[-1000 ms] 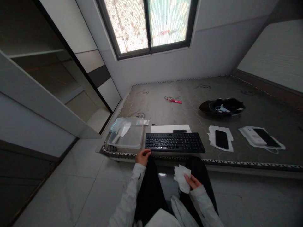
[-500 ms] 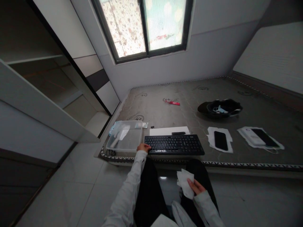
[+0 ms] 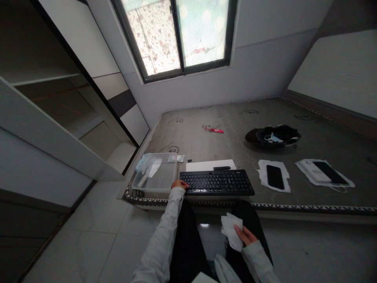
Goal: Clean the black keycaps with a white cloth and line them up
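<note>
A black keyboard [image 3: 218,182] lies along the front edge of the mattress [image 3: 194,145]. My left hand [image 3: 179,184] is closed on its left end, thumb and fingers at the lower left corner. Over my right knee, my right hand [image 3: 246,235] grips a folded white tissue [image 3: 232,231], away from the keyboard. Behind the keyboard a white sheet or box [image 3: 200,165] shows in part, with a small black stick-like object [image 3: 221,168] on it. Close to my left hand is a clear plastic box [image 3: 159,185] holding white and pale blue items.
To the right, a dark phone [image 3: 275,177] lies on white tissue; farther right lie a white power bank [image 3: 316,173] and another phone [image 3: 331,173]. A black cap [image 3: 272,137] with a blue mask inside and a red packet [image 3: 214,129] lie farther back. An open wardrobe [image 3: 73,106] stands left.
The view has shifted slightly, so the scene sits a little lower. Both hands keep their holds on the keyboard and the tissue.
</note>
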`<state>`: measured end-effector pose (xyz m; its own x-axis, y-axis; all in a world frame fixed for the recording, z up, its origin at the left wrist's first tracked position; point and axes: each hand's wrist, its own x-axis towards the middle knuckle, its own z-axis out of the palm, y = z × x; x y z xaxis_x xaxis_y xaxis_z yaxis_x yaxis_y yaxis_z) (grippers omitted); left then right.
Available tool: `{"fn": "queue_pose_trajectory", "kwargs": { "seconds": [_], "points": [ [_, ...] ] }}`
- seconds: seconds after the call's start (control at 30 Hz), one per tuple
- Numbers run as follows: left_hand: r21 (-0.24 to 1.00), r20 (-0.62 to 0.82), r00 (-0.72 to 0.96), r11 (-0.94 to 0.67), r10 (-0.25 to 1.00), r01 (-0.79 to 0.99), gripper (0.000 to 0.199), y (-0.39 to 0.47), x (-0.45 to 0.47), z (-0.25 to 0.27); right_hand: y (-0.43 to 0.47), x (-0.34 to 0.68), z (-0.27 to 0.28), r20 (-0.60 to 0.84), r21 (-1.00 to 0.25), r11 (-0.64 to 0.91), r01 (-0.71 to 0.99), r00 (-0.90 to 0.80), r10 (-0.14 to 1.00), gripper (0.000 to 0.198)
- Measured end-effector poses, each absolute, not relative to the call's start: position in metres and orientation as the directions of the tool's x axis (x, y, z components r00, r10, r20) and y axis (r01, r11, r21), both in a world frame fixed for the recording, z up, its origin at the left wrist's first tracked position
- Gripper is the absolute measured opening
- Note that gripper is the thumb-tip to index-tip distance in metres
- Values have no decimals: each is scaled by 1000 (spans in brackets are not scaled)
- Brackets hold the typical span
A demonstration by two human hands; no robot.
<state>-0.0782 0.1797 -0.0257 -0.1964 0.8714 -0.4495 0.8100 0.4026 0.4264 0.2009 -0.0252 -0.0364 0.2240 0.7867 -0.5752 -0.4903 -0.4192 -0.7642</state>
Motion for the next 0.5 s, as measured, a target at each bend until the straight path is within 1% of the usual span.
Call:
{"fn": "queue_pose_trajectory", "kwargs": {
  "seconds": [0.37, 0.43, 0.5],
  "points": [
    [413, -490, -193, 421, 850, 807, 24, 190, -88, -36, -30, 199, -24, -582, -725, -404, -557, 183, 792, 79],
    [412, -500, -187, 422, 846, 807, 25, 190, -88, -36, -29, 198, -24, -586, -724, -399, -564, 195, 787, 81],
    [415, -506, -178, 420, 844, 807, 25, 189, -88, -37, -29, 198, -26, -582, -734, -384, -561, 227, 781, 78]
  ]
}}
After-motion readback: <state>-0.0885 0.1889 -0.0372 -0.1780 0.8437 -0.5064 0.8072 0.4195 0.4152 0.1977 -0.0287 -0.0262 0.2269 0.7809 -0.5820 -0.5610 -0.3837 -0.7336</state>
